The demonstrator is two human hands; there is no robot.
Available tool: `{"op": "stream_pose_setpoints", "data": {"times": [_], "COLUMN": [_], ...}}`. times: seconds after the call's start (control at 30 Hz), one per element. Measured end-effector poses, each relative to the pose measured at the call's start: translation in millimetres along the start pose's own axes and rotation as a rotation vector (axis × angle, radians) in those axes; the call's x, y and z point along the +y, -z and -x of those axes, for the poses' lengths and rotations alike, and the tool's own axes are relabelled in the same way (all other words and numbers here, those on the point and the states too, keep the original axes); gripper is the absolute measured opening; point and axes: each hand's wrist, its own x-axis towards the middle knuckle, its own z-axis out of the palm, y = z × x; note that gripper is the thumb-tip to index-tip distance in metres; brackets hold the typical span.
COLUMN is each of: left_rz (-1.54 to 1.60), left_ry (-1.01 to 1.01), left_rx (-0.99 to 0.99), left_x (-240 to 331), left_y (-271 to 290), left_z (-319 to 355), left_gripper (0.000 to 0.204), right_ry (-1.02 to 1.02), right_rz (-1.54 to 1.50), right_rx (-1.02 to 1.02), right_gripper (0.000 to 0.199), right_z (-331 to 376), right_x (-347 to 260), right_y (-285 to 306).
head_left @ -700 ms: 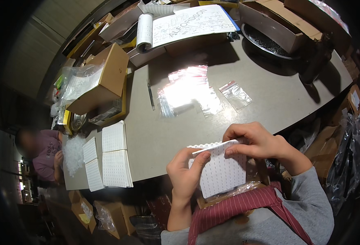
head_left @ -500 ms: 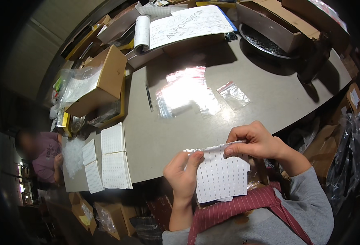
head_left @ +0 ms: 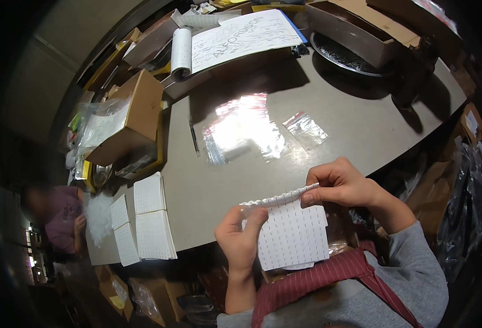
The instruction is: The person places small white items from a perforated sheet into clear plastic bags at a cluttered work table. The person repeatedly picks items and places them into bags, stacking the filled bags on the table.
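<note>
Both my hands hold a white sheet of small printed labels (head_left: pixel 291 238) just off the table's near edge, above my lap. Along its top edge the sheet is folded over into a narrow, ridged strip. My left hand (head_left: pixel 237 232) pinches the left end of that strip between thumb and fingers. At the other end, my right hand (head_left: pixel 336 186) grips the fold the same way, thumb in front. The lower part of the sheet hangs down toward my striped red apron (head_left: pixel 312 270). Another layer of paper peeks out beneath its bottom edge.
On the grey table (head_left: pixel 213 186) lie clear zip bags (head_left: pixel 241 128), a single zip bag (head_left: pixel 305 130) and a pen (head_left: pixel 193 136). Banded label stacks (head_left: pixel 153 235) sit at left beside small translucent pieces (head_left: pixel 98 216). A cardboard box (head_left: pixel 134 117) stands behind. Another person (head_left: pixel 63 216) is far left.
The folded strip at the sheet's top has tilted, its right end now higher. My left hand has shifted slightly left. The whole view has moved a little.
</note>
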Motion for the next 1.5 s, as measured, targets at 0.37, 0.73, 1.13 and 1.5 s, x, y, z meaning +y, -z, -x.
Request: {"op": "stream_pose_setpoints", "data": {"times": [0.37, 0.73, 1.13, 1.5], "left_rz": [-0.265, -0.52, -0.31, -0.106], "left_ry": [-0.038, -0.497, -0.163, 0.089], "left_rx": [-0.059, -0.215, -0.213, -0.21], "left_x": [-2, 2, -8, -27], "left_y": [-8, -16, -15, 0], "left_z": [-10, -12, -11, -30], "left_gripper": [0.008, 0.023, 0.012, 0.013], "right_ry": [0.291, 0.366, 0.439, -0.027], "right_rz": [0.502, 0.636, 0.905, 0.896], "right_rx": [0.07, -0.077, -0.283, -0.261], "right_gripper": [0.029, 0.03, 0.037, 0.021], "right_z": [1, -5, -4, -100], "right_x": [-17, -30, -25, -29], "right_y": [31, 33, 22, 104]}}
